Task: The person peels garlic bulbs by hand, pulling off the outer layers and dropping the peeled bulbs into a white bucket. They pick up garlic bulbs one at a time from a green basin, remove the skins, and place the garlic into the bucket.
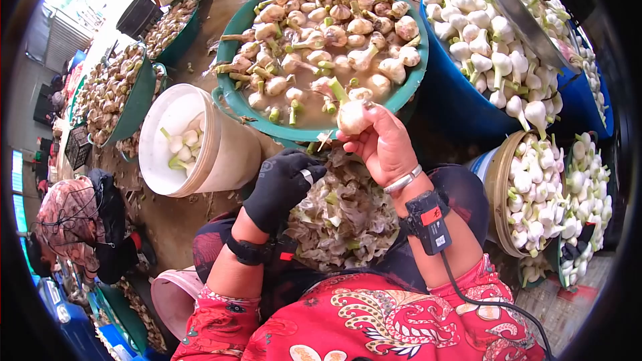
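In the head view, my right hand [384, 147] is bare with a metal bangle at the wrist. Its thumb and fingers are closed on a garlic bulb [352, 117] whose cut green stem points up. My left hand [284, 180], in a black glove with a pale band at one finger, is curled closed beside it; what it grips, if anything, is hidden. Just beyond both hands stands a green tub [231, 47] of murky water and unpeeled garlic bulbs [314, 40]. Below the hands, a heap of garlic skins [341, 220] lies between my knees.
A white bucket [224, 154] with a few peeled bulbs stands left. At right are a blue tub [438, 60] and another bucket [491, 167], both full of clean garlic. Green tubs [137, 103] of garlic and another person [77, 220] are at far left. A pink bucket [174, 297] sits lower left.
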The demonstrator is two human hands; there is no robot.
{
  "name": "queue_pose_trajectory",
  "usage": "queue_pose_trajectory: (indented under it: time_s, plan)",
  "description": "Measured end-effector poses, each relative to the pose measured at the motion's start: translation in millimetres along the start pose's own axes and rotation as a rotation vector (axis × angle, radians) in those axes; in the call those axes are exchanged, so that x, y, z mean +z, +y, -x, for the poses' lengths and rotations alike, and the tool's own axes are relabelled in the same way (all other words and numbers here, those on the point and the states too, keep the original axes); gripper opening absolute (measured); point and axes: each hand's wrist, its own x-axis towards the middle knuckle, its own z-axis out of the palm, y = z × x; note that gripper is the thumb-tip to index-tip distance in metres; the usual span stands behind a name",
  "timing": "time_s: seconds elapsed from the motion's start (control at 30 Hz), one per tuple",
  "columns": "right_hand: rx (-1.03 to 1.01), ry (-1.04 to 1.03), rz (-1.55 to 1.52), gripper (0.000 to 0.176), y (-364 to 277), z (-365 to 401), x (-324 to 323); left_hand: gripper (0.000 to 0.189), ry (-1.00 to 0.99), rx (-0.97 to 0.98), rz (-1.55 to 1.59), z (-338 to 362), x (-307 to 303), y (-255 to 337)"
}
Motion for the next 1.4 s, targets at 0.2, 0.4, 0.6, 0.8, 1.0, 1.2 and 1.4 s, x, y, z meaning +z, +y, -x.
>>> queue_pose_trajectory:
  time_s: [0.2,0.4,0.6,0.8,1.0,1.2,1.4]
  plan:
    - [-0.028,-0.047,0.241,0.039,4,7,9,0.026,0.205,-0.099,0.803,-10,-9,26]
    - [-0.098,-0.114,0.259,0.044,21,6,2,0.011,0.121,-0.024,0.548,-9,-1,18]
    - [-0.025,-0.048,0.018,0.044,8,6,7,0.018,-0.065,0.031,0.559,9,17,37]
    - [0.17,-0.175,0.005,0.037,0,5,3,0.033,0.18,-0.241,0.837,0,-11,27]
    - [0.202,-0.257,0.318,0.053,9,13,15,0.037,0.122,-0.187,1.14,-4,-18,19]
    - [-0.394,-0.314,0.845,0.069,17,16,23,0.027,0.288,0.195,0.427,-5,-15,17]
    - [-0.052,-0.248,0.374,0.063,17,15,17,0.028,0.185,-0.087,0.916,0,-15,15]
